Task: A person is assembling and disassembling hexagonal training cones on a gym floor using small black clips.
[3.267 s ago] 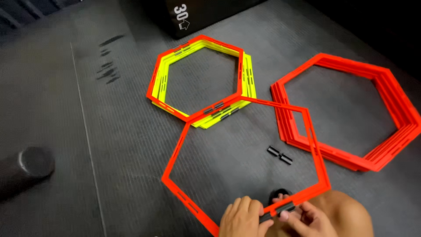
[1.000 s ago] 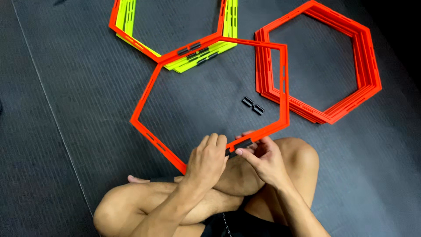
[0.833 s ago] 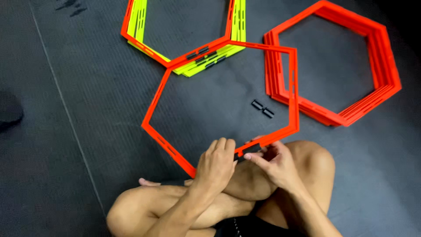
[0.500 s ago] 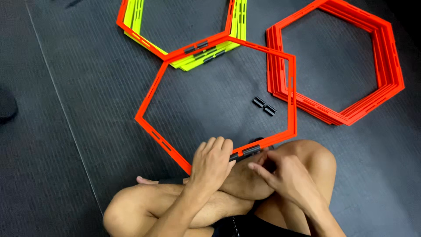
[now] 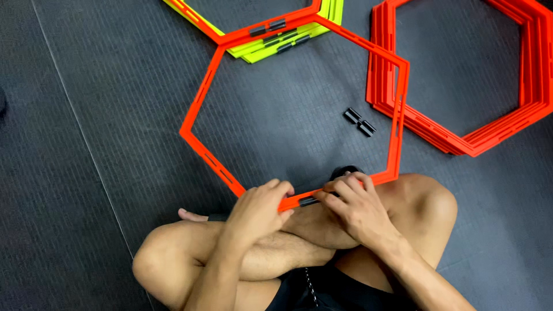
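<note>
An orange hexagonal ring [image 5: 203, 91] lies flat on the dark floor mat in front of my crossed legs. My left hand [image 5: 258, 206] grips its near edge from above. My right hand [image 5: 352, 206] pinches the same edge a little to the right, fingers at a small black clip [image 5: 307, 201] on the ring between both hands. Two loose black clips [image 5: 359, 121] lie on the mat inside the ring's right part.
A stack of orange hexagon rings [image 5: 530, 69] lies at the upper right, partly under the held ring. A yellow and orange stack [image 5: 276, 45] sits at the top. My bare knees [image 5: 426, 198] and crossed shins are directly below the hands. Dark rubber matting [image 5: 92, 115] spreads left.
My view has shifted closer and lower over the ring. Both hands stay on the near edge, and the right hand has closed in toward the black clip.
</note>
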